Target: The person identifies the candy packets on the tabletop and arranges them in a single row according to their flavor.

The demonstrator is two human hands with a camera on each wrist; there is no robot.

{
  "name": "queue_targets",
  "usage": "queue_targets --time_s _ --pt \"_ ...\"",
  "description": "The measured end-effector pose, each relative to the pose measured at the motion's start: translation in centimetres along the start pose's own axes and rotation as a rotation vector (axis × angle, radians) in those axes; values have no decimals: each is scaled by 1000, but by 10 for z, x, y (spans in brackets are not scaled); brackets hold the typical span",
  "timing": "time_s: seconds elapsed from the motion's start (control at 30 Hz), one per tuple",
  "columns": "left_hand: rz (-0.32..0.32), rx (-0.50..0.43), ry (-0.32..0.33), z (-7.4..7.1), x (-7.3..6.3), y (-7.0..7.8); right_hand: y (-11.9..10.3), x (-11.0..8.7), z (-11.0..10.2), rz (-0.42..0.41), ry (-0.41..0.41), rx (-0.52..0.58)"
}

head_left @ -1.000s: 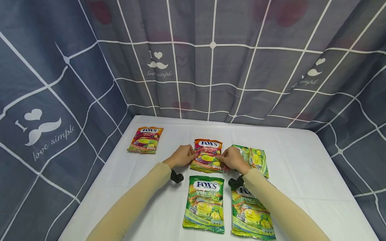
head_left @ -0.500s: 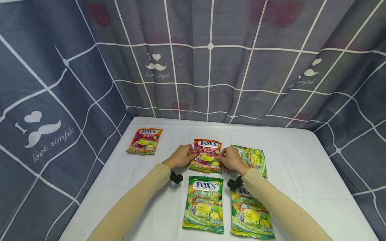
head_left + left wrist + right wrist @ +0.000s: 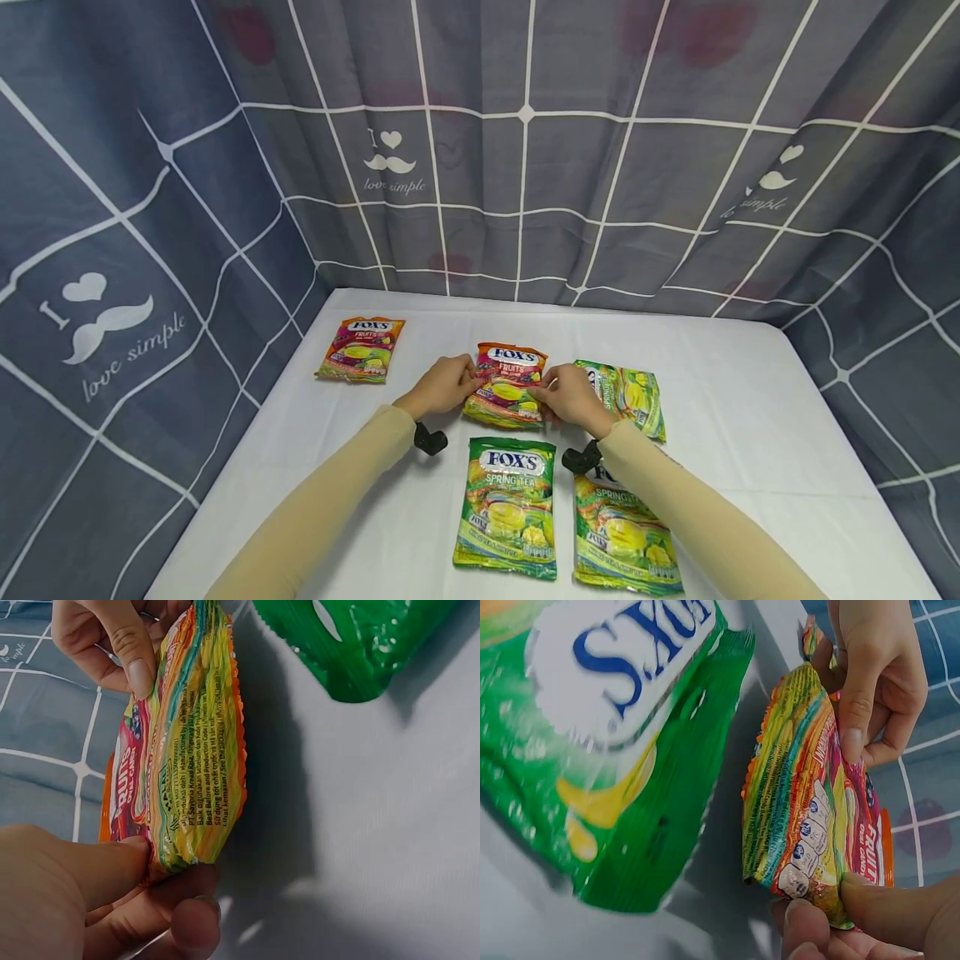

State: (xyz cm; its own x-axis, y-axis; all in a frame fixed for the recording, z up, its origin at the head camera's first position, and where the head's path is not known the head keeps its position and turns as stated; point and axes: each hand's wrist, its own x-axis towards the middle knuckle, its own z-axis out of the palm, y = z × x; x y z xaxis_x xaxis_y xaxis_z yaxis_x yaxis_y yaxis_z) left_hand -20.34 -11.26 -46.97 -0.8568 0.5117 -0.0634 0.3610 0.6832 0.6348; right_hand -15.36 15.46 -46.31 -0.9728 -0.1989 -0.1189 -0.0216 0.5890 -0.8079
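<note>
Between both hands is a red and orange Fox's Fruits candy bag (image 3: 507, 383), label facing up. My left hand (image 3: 442, 387) pinches its left edge, thumb on the front and fingers behind, as the left wrist view shows at close range. The right hand (image 3: 573, 397) pinches the opposite edge the same way. In the right wrist view the candy bag (image 3: 810, 802) is tilted, its lower face with small print showing. Just in front of it lies a green Spring Tea candy bag (image 3: 507, 508).
A second Fruits bag (image 3: 363, 350) lies at the back left. One green bag (image 3: 634, 400) lies turned beside the right hand, another (image 3: 627, 533) partly under the right forearm. The white-covered table (image 3: 720, 375) meets a grey checked curtain (image 3: 480, 167) behind.
Both hands have shifted slightly left with the Fruits bag between them, and the bag tilts a little more. The other bags stay where they were.
</note>
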Motion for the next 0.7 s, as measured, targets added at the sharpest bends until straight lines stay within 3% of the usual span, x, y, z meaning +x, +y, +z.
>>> queue_targets --time_s 0.4,0.7 --pt "-9 25 39 -26 -12 -10 -17 15 16 -69 29 -2" --pt "-14 58 88 -47 -12 -25 -37 41 26 -36 32 -1"
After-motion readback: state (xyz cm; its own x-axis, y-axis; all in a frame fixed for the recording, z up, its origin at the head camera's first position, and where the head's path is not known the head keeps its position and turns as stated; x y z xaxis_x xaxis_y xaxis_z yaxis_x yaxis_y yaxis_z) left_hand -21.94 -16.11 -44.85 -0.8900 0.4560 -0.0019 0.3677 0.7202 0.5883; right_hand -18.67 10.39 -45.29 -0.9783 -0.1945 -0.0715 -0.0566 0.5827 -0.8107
